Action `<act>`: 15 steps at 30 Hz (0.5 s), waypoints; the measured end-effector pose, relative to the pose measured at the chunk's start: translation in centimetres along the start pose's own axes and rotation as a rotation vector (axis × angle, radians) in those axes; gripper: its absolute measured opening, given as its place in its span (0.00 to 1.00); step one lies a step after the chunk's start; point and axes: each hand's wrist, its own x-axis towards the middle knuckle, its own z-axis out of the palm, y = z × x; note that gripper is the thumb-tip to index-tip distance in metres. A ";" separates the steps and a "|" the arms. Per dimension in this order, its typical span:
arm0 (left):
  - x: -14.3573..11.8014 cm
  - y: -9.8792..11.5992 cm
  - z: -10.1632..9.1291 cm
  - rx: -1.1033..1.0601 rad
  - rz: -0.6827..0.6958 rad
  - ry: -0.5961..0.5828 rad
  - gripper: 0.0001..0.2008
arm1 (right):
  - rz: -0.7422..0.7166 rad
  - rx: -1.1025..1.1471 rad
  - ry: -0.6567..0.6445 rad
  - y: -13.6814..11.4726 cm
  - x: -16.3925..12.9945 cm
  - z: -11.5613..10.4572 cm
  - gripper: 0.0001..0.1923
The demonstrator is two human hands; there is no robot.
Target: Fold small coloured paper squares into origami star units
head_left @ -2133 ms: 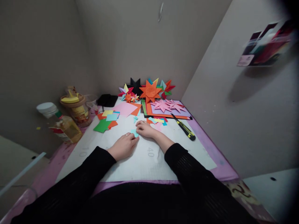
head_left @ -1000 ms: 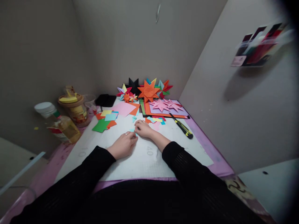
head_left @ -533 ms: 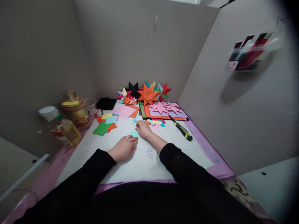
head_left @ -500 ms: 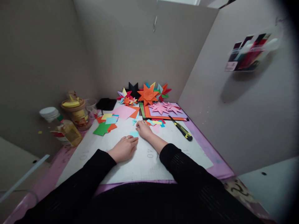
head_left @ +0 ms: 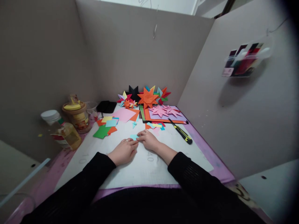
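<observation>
A small light-blue square of paper (head_left: 134,137) lies on the white board in front of me. My left hand (head_left: 124,151) is closed at its near edge, fingers bent and fingertips on the paper. From the right, my right hand (head_left: 149,140) holds the paper's right side, its fingers drawn together close to my left fingertips. Part of the sheet is hidden under the fingers. Just beyond it sits a small folded light-blue paper piece (head_left: 134,124). Small coloured paper strips (head_left: 156,125) lie past my right hand.
Coloured paper squares (head_left: 102,131) are piled at the left. A yellow-black cutter knife (head_left: 183,133) lies at the right. Folded paper stars (head_left: 148,97) stand at the back wall, with pink stars (head_left: 160,111) on stacked sheets. A glue bottle (head_left: 70,133) and a jar (head_left: 78,116) stand left.
My right hand has come back toward me, from beside the folded piece to the light-blue square. My left hand has stayed by the square. The camera view has tilted up slightly.
</observation>
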 end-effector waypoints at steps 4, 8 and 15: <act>-0.1 0.5 -0.3 0.040 0.018 -0.006 0.11 | 0.041 -0.068 -0.016 0.0 0.0 0.0 0.10; -0.2 1.1 -0.6 0.078 0.037 -0.028 0.12 | 0.058 -0.067 -0.023 -0.2 0.1 0.0 0.10; -0.6 -0.6 -0.5 0.033 0.048 0.018 0.17 | 0.062 0.001 -0.024 0.0 0.1 0.0 0.10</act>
